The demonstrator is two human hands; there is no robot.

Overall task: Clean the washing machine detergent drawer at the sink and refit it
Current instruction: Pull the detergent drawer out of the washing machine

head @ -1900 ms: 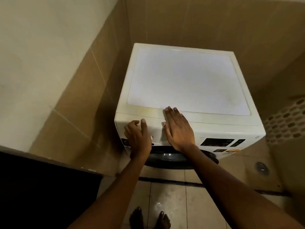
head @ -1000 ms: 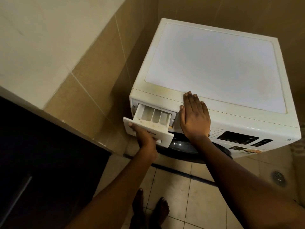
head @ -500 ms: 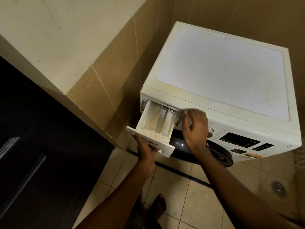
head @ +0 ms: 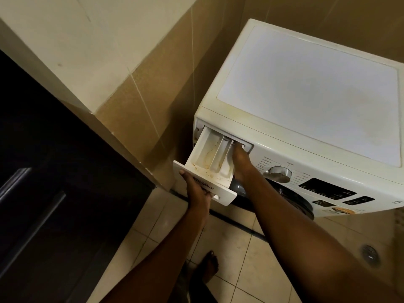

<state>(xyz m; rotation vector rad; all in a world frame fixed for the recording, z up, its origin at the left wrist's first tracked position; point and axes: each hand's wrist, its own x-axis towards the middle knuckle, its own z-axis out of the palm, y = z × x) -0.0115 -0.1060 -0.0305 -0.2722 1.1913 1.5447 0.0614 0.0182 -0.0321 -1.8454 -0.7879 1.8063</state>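
Observation:
The white washing machine (head: 306,88) stands in a tiled corner. Its detergent drawer (head: 207,158) is pulled far out at the front left, showing compartments with brownish stains. My left hand (head: 196,186) grips the drawer's front panel from below, fingers in the handle recess. My right hand (head: 238,162) reaches into the drawer's rightmost compartment, with the fingertips hidden at the back near the slot.
A tan tiled wall (head: 135,95) runs close on the left of the machine. A dark doorway or cabinet (head: 54,193) fills the lower left. A floor drain (head: 369,252) sits at the right on the tiled floor. The control dial (head: 279,173) is right of the drawer.
My left hand has pulled the drawer from shut to far out. My right hand left the machine's top edge and moved into the drawer's right compartment.

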